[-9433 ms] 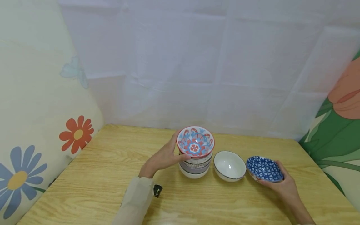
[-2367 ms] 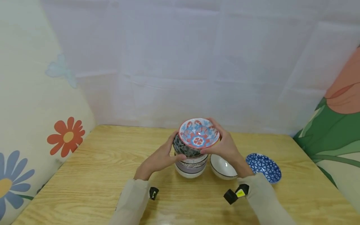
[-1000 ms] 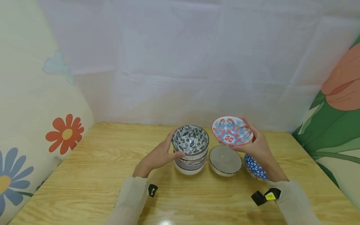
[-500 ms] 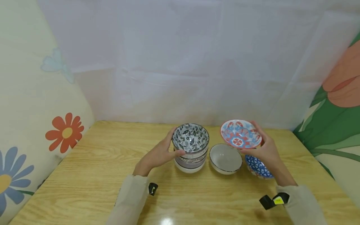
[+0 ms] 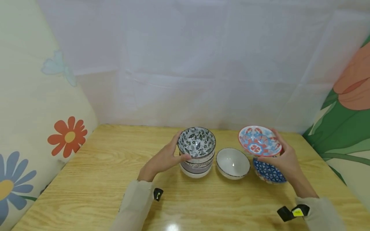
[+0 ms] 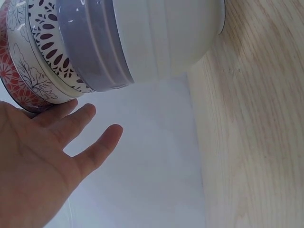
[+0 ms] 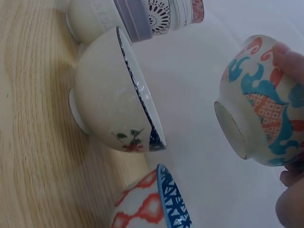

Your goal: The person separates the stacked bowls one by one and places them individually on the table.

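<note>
In the head view, my right hand (image 5: 284, 158) holds a red, white and blue patterned bowl (image 5: 257, 141) by its right side, in the air above a blue-patterned bowl (image 5: 268, 171). The right wrist view shows the held bowl's teal and red outside (image 7: 266, 107) and its bare foot, apart from the other bowls. My left hand (image 5: 163, 160) grips the left side of the top black-and-white leaf-patterned bowl (image 5: 196, 141), thumb at the near side. Under it stand several stacked bowls (image 5: 196, 170); the left wrist view shows the top one's red outside (image 6: 12, 78).
Between the stack and the blue-patterned bowl stands a white bowl with a dark rim (image 5: 232, 163). All rest on a wooden table (image 5: 115, 166). A white cloth (image 5: 173, 64) hangs behind, with flower-printed panels at both sides.
The right hand has put down the blue-patterned bowl, lifted the red-and-blue bowl off the stack and carried it right, past the white bowl. The left hand stays at the stack.
</note>
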`<state>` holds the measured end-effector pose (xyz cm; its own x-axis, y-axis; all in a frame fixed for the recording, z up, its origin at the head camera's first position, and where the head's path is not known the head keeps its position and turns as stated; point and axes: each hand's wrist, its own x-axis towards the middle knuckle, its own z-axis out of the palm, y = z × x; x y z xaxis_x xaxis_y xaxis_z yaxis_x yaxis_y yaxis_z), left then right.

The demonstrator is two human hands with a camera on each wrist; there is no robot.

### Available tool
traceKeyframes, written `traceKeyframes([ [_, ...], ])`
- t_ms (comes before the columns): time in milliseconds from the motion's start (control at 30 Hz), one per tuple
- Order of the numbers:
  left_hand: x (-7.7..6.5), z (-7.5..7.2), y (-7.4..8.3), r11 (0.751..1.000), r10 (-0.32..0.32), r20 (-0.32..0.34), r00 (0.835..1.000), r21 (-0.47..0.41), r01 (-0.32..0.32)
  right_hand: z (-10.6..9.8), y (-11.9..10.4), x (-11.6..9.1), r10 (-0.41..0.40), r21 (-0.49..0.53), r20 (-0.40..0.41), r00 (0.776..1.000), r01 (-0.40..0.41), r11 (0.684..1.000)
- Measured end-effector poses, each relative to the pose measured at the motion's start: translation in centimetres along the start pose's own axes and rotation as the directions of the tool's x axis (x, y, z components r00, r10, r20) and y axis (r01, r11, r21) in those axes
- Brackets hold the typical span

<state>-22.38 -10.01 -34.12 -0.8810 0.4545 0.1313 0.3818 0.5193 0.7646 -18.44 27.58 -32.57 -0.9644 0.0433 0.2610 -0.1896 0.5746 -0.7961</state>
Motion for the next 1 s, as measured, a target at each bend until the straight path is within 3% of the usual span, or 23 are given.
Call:
traceKeyframes([
  [267, 0.0, -0.3, 0.4, 1.0, -0.018, -0.009, 1.0, 0.023, 0.019, -1.2, 1.0, -0.3, -0.042, 0.054, -0.051, 0.998, 0.044, 0.998],
  [467, -0.1, -0.3, 0.3, 1.0, -0.027, 0.003, 1.0, -0.007, 0.027, -2.0, 2.0, -0.9, -0.06, 0.086, -0.095, 0.994, 0.068, 0.994],
  [700, -0.2, 0.0, 0.0, 1.0, -0.01, 0.01, 1.0, -0.003, 0.01, -3.1, 3.4, -2.1, 0.009, 0.152, -0.114, 0.993, 0.009, 0.988],
  [833, -0.3, 0.1, 0.0, 1.0, -0.013, 0.001, 1.0, 0.002, 0.013, -3.7, 4.2, -2.5, 0.032, 0.14, -0.131, 0.991, -0.013, 0.99],
  [1000, -0.5, 0.1, 0.1, 1.0, -0.025, -0.003, 1.0, -0.011, 0.025, -4.6, 6.8, -2.3, 0.066, 0.135, -0.144, 0.987, -0.046, 0.99],
])
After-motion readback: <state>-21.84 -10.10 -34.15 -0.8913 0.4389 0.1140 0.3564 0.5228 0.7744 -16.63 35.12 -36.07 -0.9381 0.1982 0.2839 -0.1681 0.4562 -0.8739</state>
